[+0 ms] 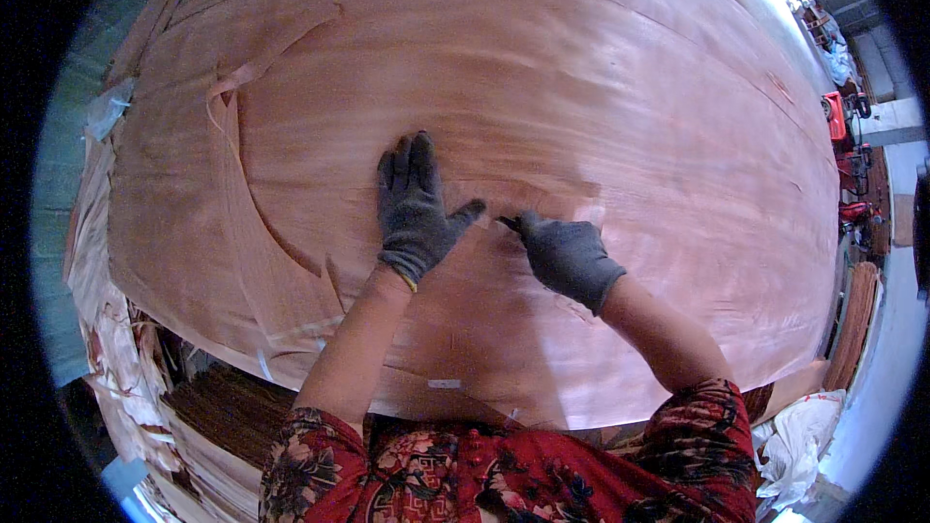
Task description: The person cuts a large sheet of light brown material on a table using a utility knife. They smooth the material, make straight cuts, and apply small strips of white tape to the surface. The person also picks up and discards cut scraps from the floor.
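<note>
A broad sheet of reddish-brown wood veneer (pixel 620 87) lies spread out in front of me. My left hand (pixel 417 203), in a dark grey knit glove, rests flat on it with the fingers stretched and the thumb out to the right. Just right of that thumb, my right hand (pixel 572 257), gloved alike, is closed around a small dark tool (pixel 508 223). Its narrow tip points left at the veneer surface; most of the tool is hidden in the fist. Left of my hands, a loose, curling veneer strip (pixel 232 155) lies on the sheet.
Stacked dark veneer (pixel 228 416) shows below the sheet's near left edge, beside ragged pale scraps (pixel 116 378). A white plastic bag (pixel 799 441) sits at the lower right. Red machinery (pixel 852 169) stands beyond the right edge. A small white tape piece (pixel 445 384) lies near my body.
</note>
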`<control>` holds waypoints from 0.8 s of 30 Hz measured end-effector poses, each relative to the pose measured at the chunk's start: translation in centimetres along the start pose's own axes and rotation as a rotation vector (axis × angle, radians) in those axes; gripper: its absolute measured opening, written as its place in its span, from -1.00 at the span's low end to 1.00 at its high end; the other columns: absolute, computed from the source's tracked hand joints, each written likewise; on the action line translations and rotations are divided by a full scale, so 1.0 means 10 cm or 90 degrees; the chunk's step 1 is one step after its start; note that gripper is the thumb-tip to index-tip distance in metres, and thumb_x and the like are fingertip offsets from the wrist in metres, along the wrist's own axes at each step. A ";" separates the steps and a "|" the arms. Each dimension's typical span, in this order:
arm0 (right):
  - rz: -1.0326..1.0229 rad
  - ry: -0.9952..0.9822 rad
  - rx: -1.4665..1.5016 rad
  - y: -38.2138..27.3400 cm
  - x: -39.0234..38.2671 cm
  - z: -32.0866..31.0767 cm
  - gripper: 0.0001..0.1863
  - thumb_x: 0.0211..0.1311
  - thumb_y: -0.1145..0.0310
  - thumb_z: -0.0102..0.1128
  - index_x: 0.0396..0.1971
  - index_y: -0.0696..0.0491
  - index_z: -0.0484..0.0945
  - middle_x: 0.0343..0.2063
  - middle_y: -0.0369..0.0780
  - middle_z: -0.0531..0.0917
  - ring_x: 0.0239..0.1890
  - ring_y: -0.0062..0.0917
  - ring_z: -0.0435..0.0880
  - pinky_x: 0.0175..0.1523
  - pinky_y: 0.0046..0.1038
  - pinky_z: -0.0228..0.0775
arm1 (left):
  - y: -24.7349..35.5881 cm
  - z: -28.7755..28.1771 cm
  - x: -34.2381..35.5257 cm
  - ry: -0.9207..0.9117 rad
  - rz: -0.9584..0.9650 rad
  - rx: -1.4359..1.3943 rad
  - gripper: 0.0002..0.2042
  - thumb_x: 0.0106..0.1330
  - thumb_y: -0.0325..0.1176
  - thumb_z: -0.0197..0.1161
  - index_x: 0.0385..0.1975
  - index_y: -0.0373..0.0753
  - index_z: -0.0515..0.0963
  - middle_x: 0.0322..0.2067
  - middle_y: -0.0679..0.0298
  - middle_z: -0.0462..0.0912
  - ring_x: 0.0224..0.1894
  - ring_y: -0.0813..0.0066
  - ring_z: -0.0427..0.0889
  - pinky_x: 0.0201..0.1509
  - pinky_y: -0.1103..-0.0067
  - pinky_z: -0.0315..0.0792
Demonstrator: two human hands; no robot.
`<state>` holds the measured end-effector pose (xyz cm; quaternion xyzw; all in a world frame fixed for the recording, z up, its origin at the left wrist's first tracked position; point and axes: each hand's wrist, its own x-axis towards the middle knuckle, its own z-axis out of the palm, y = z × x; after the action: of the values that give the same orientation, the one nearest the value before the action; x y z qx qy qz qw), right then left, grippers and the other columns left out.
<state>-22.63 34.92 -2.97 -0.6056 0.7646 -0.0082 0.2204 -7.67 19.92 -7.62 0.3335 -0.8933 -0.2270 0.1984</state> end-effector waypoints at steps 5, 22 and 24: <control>-0.055 -0.036 -0.061 0.28 -0.10 -0.11 -0.71 0.15 0.42 -0.09 -0.10 -0.08 0.39 -0.52 -0.14 0.63 -0.54 -0.22 0.64 -0.53 -0.18 0.39 | 0.06 0.00 0.01 0.036 -0.020 0.139 0.18 -0.24 0.27 0.31 0.28 -0.43 -0.10 0.25 -0.19 0.04 0.32 -0.07 0.00 0.38 0.20 -0.21; 0.005 -0.020 -0.229 1.56 -0.84 -0.36 -0.89 0.13 0.35 0.05 -0.32 -0.06 0.46 -0.55 -0.17 0.60 -0.53 -0.23 0.61 -0.49 -0.25 0.39 | -0.05 0.11 0.01 0.052 -0.001 0.142 0.15 -0.22 0.25 0.30 0.28 -0.42 -0.08 0.26 -0.14 0.04 0.32 -0.03 0.00 0.38 0.19 -0.21; 0.008 0.067 -0.127 1.19 -0.68 -0.46 -0.89 0.17 0.30 0.06 -0.32 -0.04 0.45 -0.48 -0.13 0.60 -0.47 -0.19 0.61 -0.44 -0.24 0.41 | -0.08 0.12 -0.03 0.063 -0.001 0.147 0.15 -0.22 0.26 0.29 0.28 -0.42 -0.07 0.27 -0.14 0.04 0.32 -0.03 0.00 0.38 0.18 -0.23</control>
<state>-34.06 43.23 0.07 -0.6183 0.7760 0.0376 0.1187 -7.64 19.87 -9.06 0.3657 -0.9023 -0.1058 0.2024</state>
